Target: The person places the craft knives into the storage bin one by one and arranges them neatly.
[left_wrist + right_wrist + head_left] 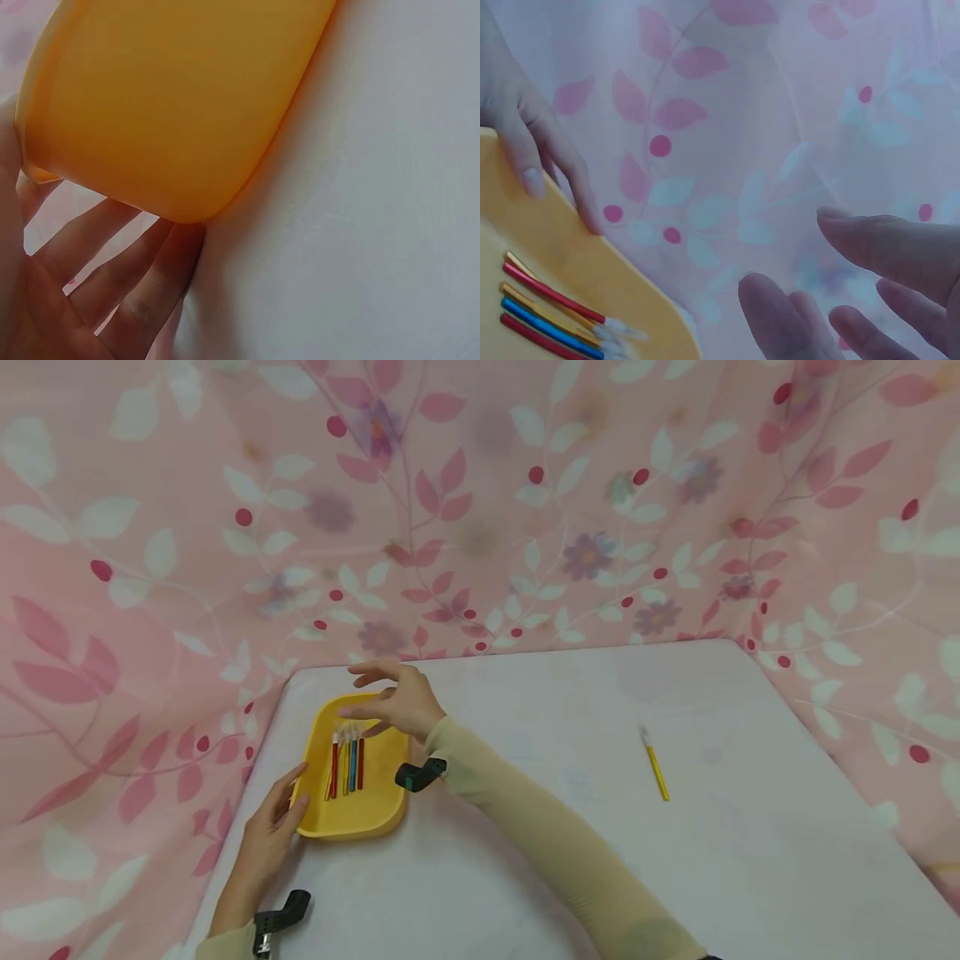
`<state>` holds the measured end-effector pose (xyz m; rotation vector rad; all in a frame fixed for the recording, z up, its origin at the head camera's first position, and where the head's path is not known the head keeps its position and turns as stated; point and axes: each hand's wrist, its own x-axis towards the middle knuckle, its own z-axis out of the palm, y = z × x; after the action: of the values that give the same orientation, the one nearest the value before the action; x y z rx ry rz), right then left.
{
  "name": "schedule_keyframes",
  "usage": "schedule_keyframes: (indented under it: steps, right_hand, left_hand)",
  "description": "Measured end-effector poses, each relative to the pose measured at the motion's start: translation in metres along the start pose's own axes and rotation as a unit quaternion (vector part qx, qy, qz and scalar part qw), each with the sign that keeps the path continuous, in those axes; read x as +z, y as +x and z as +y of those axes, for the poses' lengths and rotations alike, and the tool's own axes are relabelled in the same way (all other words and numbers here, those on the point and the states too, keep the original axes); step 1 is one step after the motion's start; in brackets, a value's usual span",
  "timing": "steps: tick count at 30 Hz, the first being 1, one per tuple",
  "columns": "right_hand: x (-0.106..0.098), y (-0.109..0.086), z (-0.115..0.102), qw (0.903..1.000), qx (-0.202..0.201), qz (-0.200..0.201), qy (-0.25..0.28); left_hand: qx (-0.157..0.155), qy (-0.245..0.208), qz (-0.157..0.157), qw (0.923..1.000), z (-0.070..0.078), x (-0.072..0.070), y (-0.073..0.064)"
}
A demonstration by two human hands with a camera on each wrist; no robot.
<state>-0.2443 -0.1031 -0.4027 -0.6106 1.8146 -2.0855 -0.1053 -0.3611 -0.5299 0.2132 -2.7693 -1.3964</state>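
My left hand (pixel 264 837) holds the left side of a yellow plastic tray (pixel 330 820), thumb at the rim and fingers along the outer wall. In the left wrist view those fingers (pixel 142 304) lie against the tray's outside. Several thin paintbrushes with whitish tips lie side by side in the tray, among them a blue brush (pixel 353 767) and a red brush (pixel 334 770). Over the tray's far right part hovers my right hand (pixel 407 702), its fingers spread and loosely bent. Nothing shows between its fingers (pixel 892 244) in the right wrist view.
A single yellow brush (pixel 657 772) with a whitish tip lies on the right part of the white-covered table (pixel 525 760). Pink floral cloth (pixel 480 527) hangs behind the table and along both sides.
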Motion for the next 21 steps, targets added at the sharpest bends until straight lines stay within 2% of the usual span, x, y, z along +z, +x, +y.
schedule_keyframes:
  steps: [7,14,21]
  right_hand:
    - [-0.017,-0.02,-0.009,0.9997,-0.021,-0.012,-0.004]
    - [-0.031,-0.042,-0.01,0.9982,-0.044,-0.02,-0.035]
    - [-0.05,-0.057,-0.009,0.9976,-0.048,0.004,-0.05]
  left_hand:
    - [-0.013,-0.013,-0.007,0.9998,0.0,0.0,-0.003]
    - [-0.015,-0.018,-0.004,0.9997,-0.002,0.001,-0.004]
    - [-0.01,-0.01,-0.011,0.9998,-0.003,-0.001,0.0]
